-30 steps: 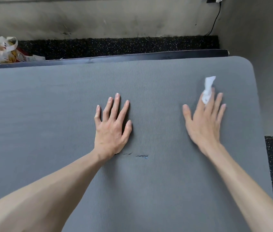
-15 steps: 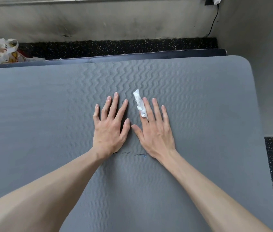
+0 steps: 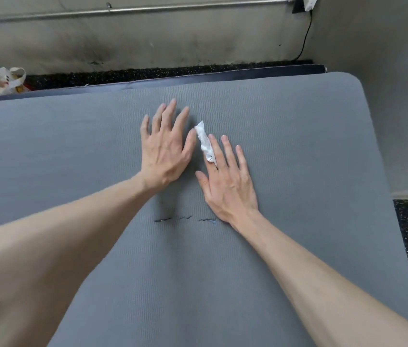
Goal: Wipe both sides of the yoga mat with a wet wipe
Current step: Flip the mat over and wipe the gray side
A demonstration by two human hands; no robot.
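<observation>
Hands both flat on grey yoga mat [image 3: 285, 136]. Left hand [image 3: 165, 149] lies palm down, fingers spread straight, holding nothing. Right hand [image 3: 225, 179] presses a crumpled wet wipe [image 3: 204, 141] under straight fingers, wipe sticking out past the index fingertip, just beside the left thumb.

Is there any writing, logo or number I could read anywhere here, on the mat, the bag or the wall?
None can be read.
Yoga mat: ribbed texture only, no print.
Bag at far left: coloured marks, too blurred to read.
Wall plug: no legible label.
</observation>
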